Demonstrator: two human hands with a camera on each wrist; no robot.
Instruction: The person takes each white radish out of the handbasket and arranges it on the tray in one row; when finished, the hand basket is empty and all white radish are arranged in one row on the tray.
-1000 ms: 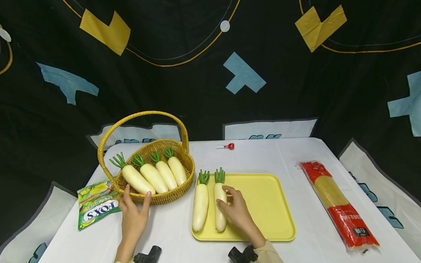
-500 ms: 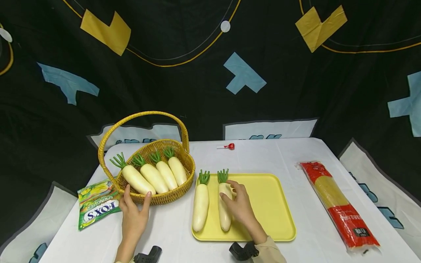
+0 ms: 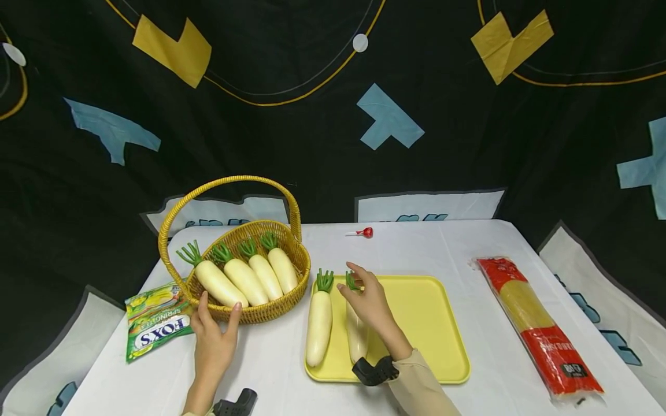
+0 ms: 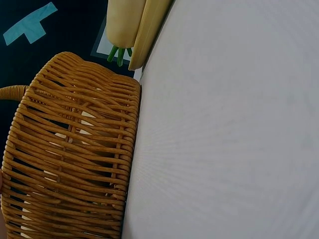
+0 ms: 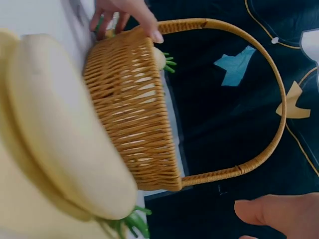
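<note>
My left hand [image 3: 214,344] holds the near left side of the yellow wicker basket [image 3: 276,312], fingertips at its rim. In the right wrist view that left hand [image 5: 127,12] wraps the basket's end. Several white radishes [image 3: 215,284] with green tops lie inside. My right hand [image 3: 372,300] has its fingers spread above a white radish [image 3: 356,335] on the yellow tray [image 3: 416,329], partly hiding its green top. Another white radish [image 3: 319,329] lies along the tray's left edge. In the right wrist view, the right thumb [image 5: 269,211] stands apart from the radishes.
A green candy bag [image 3: 158,323] lies left of the basket, partly under it. A red lollipop [image 3: 367,232] is at the back of the white table [image 3: 416,242]. On the right lies a long red and yellow packet [image 3: 538,323]. A black cloth hangs behind.
The right hand shifts its radish slightly right on the tray, then lets go and moves up toward the green top with fingers spread. The left hand stays at the basket.
</note>
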